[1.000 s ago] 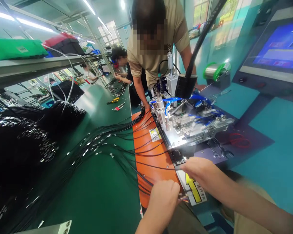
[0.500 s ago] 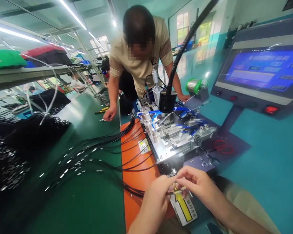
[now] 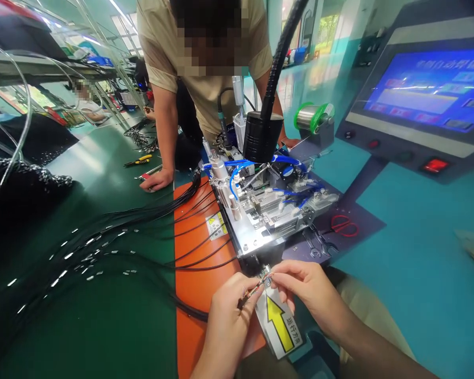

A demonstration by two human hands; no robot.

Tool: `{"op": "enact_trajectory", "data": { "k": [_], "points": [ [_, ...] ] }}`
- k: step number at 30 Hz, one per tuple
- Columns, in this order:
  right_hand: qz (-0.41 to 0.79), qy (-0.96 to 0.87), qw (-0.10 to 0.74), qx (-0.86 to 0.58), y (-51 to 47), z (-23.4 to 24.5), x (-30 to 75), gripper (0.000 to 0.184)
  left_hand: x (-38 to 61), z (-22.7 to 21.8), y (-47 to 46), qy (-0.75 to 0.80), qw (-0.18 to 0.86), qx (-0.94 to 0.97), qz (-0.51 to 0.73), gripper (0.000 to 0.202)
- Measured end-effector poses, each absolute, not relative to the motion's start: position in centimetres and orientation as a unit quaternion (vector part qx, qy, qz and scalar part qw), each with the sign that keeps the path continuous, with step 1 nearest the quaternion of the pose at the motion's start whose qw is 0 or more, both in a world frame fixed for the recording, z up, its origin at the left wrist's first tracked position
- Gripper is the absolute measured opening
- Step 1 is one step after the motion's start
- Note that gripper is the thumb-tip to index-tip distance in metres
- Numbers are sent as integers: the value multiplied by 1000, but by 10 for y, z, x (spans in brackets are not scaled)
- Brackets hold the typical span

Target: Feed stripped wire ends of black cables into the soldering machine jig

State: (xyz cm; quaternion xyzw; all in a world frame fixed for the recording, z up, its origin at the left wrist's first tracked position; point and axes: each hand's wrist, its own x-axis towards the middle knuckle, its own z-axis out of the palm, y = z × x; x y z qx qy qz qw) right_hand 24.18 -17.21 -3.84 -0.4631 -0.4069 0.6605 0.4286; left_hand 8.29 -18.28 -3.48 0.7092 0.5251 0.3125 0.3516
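Observation:
My left hand (image 3: 234, 305) pinches a black cable near its stripped end, where thin coloured wires (image 3: 256, 288) come out. Fingertips of my right hand (image 3: 305, 288) are closed on the tips of those wires; the exact grip is too small to make out. Both hands are just in front of the metal machine (image 3: 256, 221), above a white label with a yellow arrow (image 3: 278, 323). Several black cables (image 3: 193, 310) lie across the orange plate (image 3: 199, 289) left of my hands, some with ends at the machine's edge.
A co-worker (image 3: 209, 95) leans over the far side, one hand on the green table (image 3: 118, 321) near yellow-handled pliers (image 3: 139, 160). A black flexible-neck lamp (image 3: 263, 138) overhangs the machine. To the right are a screen (image 3: 422, 100), solder spool (image 3: 312, 117) and wrenches (image 3: 318, 247).
My hands have drawn slightly apart, and the coloured wires now show between them. The co-worker leans closer, their hand now flat on the table. The camera view has shifted.

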Motion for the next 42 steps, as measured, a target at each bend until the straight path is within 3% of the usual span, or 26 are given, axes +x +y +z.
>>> {"op": "enact_trajectory", "data": {
  "k": [14, 16, 20, 23, 26, 29, 31, 38, 42],
  "points": [
    [634, -478, 378, -476, -168, -46, 243, 19, 88, -36, -184, 542, 338, 691, 339, 18],
    [544, -573, 371, -488, -170, -46, 241, 20, 89, -38, -185, 560, 341, 671, 346, 17],
    [253, -768, 348, -475, -179, -53, 231, 32, 88, -41, -183, 586, 409, 613, 338, 22],
    [155, -806, 326, -470, -182, -60, 226, 35, 88, -41, -181, 588, 457, 566, 355, 21],
    [247, -780, 328, -471, -178, -58, 230, 27, 88, -38, -180, 592, 457, 554, 366, 20],
    [395, -701, 327, -496, -169, -47, 237, 4, 90, -36, -180, 580, 460, 564, 366, 22],
    [452, -660, 331, -501, -165, -40, 241, 14, 91, -36, -180, 576, 462, 570, 361, 23],
    [463, -677, 344, -456, -164, -37, 238, 18, 92, -34, -183, 605, 419, 590, 333, 24],
    [438, -678, 351, -474, -166, -43, 237, 8, 91, -35, -183, 598, 440, 573, 347, 22]
  ]
}}
